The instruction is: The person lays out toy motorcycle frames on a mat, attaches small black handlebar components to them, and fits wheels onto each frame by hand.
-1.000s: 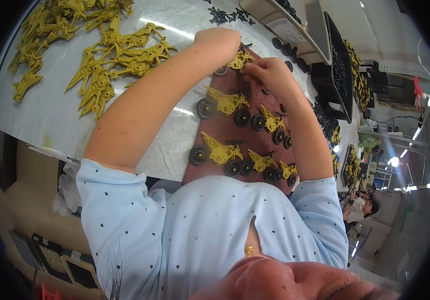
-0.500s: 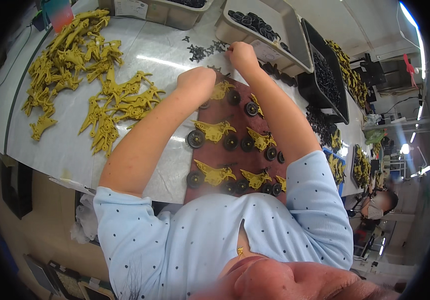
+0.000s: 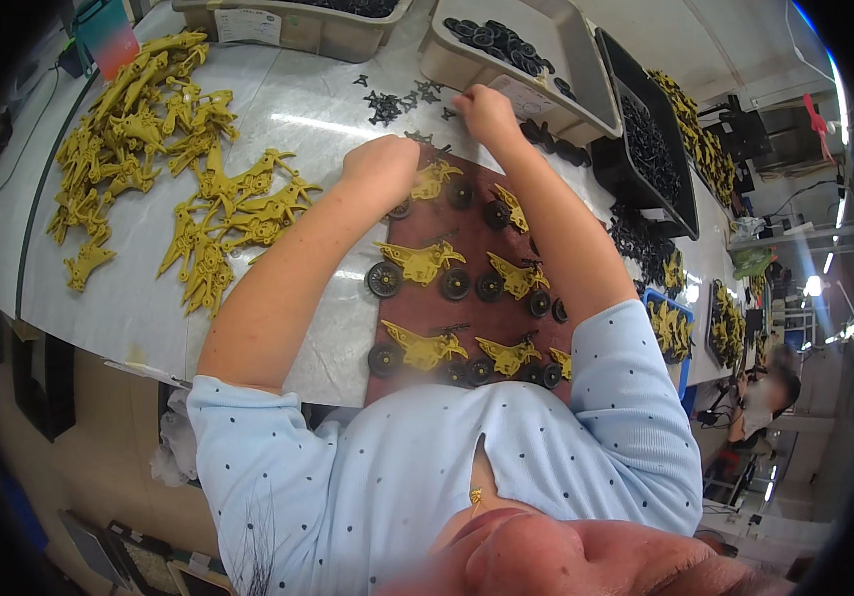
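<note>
My left hand (image 3: 383, 171) is closed at the far left corner of a red-brown mat (image 3: 415, 341), over a yellow motorbike-shaped plastic body (image 3: 436, 183). Its fingertips are hidden, so what it holds cannot be made out. Farther right and forward, my right hand (image 3: 488, 112) has its fingers pinched together beside a few small black plastic parts (image 3: 384, 107) scattered on the table; anything in the pinch is too small to name. On the mat, more yellow bodies (image 3: 419, 262) lie in rows, with black wheels (image 3: 384, 279) beside them and thin black bars along their tops.
A large pile of yellow bodies (image 3: 129, 129) covers the table's left. At the back stand a grey bin (image 3: 338, 38) and a beige bin (image 3: 586, 111) with black rings inside. A black tray (image 3: 683, 211) holds small black parts. Another person (image 3: 767, 395) is at far right.
The right hand has shifted slightly, and its fingers now lie a little farther from the scattered black parts' cluster. The left hand stays closed near the same spot. The view has moved slightly.
</note>
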The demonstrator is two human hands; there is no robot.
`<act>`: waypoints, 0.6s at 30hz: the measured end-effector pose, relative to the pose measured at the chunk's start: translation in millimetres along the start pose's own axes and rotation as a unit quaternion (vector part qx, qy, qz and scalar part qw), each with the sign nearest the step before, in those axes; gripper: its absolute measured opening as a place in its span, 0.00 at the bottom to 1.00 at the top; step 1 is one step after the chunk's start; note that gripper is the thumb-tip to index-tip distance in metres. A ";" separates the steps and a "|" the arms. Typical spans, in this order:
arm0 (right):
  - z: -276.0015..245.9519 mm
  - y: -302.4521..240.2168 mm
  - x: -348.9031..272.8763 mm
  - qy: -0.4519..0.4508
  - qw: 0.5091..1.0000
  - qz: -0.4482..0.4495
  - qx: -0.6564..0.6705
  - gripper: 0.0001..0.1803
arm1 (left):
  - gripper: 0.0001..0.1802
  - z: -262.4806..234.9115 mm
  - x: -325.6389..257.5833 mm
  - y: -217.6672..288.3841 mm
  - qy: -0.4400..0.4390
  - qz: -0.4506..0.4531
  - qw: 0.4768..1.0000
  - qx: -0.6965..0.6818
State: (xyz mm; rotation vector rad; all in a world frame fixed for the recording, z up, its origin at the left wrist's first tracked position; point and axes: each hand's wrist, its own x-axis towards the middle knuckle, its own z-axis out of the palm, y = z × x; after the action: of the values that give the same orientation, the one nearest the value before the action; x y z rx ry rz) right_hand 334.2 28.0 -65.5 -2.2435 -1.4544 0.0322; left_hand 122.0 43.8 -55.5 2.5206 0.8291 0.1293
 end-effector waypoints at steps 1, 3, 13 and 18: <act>0.9 -5.0 -0.3 -0.040 0.999 0.018 -0.016 0.16 | 0.12 0.9 -0.7 -0.6 0.007 0.002 1.000 -0.002; 3.1 -7.2 -5.1 -0.060 0.998 0.013 -0.015 0.18 | 0.12 1.7 -0.5 -0.4 0.011 0.009 1.000 -0.003; -85.2 -3.6 -79.0 -0.168 0.956 0.060 0.232 0.11 | 0.13 -5.7 -2.1 5.6 0.004 0.000 1.000 0.000; -106.0 31.1 -134.6 -0.101 0.983 0.032 0.153 0.12 | 0.09 -5.9 -12.4 17.4 0.069 0.033 0.992 0.100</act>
State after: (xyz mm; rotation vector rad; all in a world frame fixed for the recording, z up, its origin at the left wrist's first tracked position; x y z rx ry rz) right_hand 329.7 -138.2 -13.5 -2.0788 -1.3692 0.4846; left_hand 119.9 26.9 -41.3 2.7554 0.8495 0.2576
